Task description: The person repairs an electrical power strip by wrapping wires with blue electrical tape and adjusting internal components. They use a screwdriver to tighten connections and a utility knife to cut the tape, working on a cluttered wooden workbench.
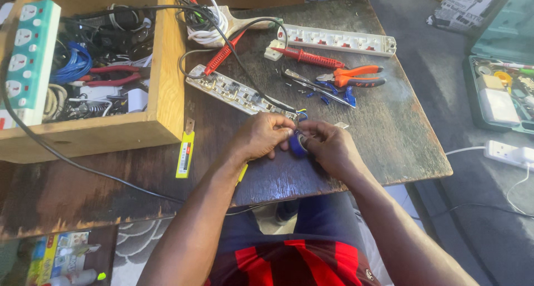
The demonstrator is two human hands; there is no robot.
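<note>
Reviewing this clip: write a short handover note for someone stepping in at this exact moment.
Left hand and right hand both pinch a blue tape roll at the wire end of the opened power strip on the wooden table.
Done: strip cover lies apart.
Left: cover not yet back on.
Orange pliers and red probes lie beyond.

tape roll (296, 146): blue, pinched between both hands
pliers (352, 75): orange grips with dark grey bands
test probes (309, 57): red
power strip cover (339, 40): white, red switches
wooden box (164, 69): pale yellow-brown
table (389, 130): dark, worn brown-grey
utility knife (185, 155): yellow
shirt (295, 264): red and black stripes
</note>
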